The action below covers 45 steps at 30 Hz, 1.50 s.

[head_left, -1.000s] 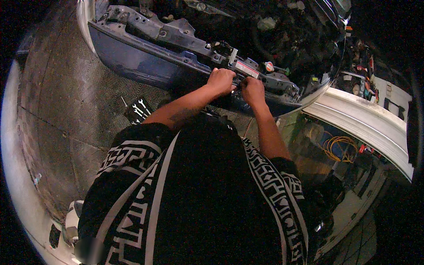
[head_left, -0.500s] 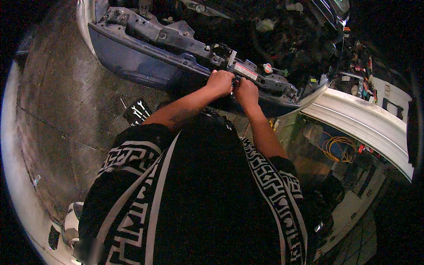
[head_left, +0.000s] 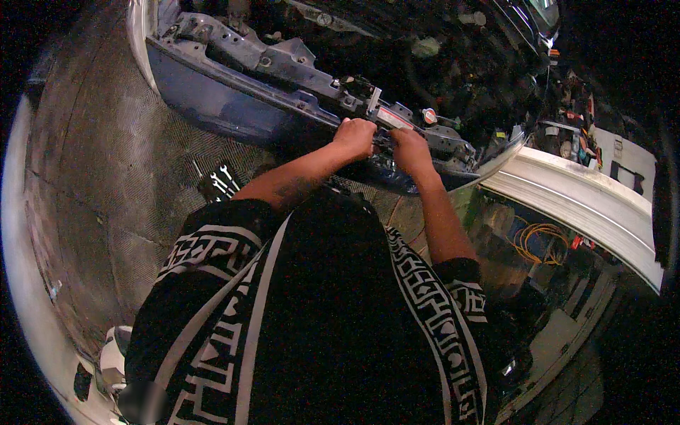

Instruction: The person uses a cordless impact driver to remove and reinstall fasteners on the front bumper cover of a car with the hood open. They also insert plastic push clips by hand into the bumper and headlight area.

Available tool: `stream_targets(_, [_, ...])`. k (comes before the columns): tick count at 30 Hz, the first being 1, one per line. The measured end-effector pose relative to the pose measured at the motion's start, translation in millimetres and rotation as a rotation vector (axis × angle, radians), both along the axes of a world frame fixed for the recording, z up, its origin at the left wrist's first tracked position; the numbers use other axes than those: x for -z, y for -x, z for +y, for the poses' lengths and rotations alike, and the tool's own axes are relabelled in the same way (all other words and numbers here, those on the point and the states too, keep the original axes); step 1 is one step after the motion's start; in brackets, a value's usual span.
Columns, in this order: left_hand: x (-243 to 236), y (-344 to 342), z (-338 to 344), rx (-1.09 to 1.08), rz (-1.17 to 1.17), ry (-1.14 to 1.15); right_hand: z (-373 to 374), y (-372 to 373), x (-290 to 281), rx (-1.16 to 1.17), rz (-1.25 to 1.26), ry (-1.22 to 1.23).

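Observation:
At the middle of the dark blue car front, my left hand is closed, its curled fingers at the top edge by the latch area. My right hand is just to its right, fingers bent down into the same spot; what both grip is hidden or too small to make out. Just behind them stand an upright silver metal piece and a red-and-white label on the metal crossmember. A small round cap sits to the right of the label.
Several wrenches lie on the textured floor below the bumper. At right are a long white trim panel, a cluttered pile of tools and parts and a coiled orange hose. The dark engine bay lies beyond my hands.
My right hand shifted left toward my left hand, then back to the right and a little lower. My left hand has dropped slightly, still closed at the same edge.

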State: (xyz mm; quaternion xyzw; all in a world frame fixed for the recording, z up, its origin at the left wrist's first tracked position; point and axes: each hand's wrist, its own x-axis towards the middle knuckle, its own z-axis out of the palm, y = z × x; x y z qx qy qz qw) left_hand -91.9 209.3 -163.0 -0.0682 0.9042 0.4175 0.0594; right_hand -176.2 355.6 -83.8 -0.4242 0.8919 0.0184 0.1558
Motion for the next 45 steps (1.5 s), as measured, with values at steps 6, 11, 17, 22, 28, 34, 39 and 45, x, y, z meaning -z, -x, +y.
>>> stream_targets(6, [13.7, -1.4, 0.7, 0.032, 0.062, 0.059, 19.3, 5.6, 23.0, -0.212, -0.116, 0.12])
stream_targets(11, [-2.9, -11.5, -0.4, 0.004, 0.163, 0.048, 23.3, 6.3, 35.2, -0.173, -0.084, 0.174])
stream_targets(17, [-33.9, -20.8, 0.0, 0.052, 0.339, 0.077, 30.9, -4.6, 37.8, -0.023, -0.154, 0.295])
stream_targets(22, [-38.9, -16.9, 5.0, -0.001, 0.333, 0.077, 28.1, 10.8, 16.1, -0.087, -0.305, 0.258])
stream_targets(28, [-54.6, -10.7, 30.7, -0.221, 0.168, 0.134, 76.7, 153.3, -45.8, -0.075, -0.417, 0.257])
stream_targets(34, [-65.6, -9.0, 62.0, -0.456, 0.021, 0.311, 175.4, 467.9, -103.2, 0.669, 0.482, 0.687])
stream_targets(39, [-63.2, -9.8, 84.1, -0.704, -0.024, 0.283, 214.5, 667.3, -77.0, 0.896, 0.306, 0.36])
stream_targets(45, [-69.7, -3.4, 93.3, -0.727, -0.094, 0.3, 202.6, 761.9, -18.2, 1.069, 0.171, 0.548])
